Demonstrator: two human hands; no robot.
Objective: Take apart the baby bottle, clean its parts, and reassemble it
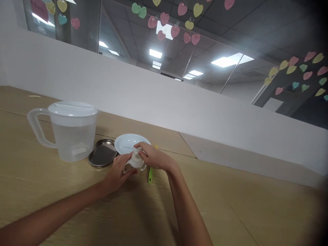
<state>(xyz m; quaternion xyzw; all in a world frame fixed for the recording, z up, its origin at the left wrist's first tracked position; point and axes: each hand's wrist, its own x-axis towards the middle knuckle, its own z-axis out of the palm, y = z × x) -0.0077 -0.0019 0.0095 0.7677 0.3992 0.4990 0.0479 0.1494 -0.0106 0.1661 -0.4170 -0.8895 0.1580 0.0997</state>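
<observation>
A baby bottle [137,163] with a white collar, side handles and a clear top stands slightly tilted in front of the white bowl. Around its left side, my left hand [118,172] is closed, fingers on the body and handle. From above, my right hand [155,157] grips the clear top with its fingertips. The bottle's lower part is partly covered by my left fingers. Just right of the bottle lies a tool with a green handle [150,176]; its far end is hidden behind my right hand.
Behind the bottle sits a white bowl [121,140] with something thin in it. A kidney-shaped metal tray [103,154] lies to its left. Farther left stands a lidded translucent pitcher [74,136]. A low white wall [143,99] borders the wooden table [217,205] at the back.
</observation>
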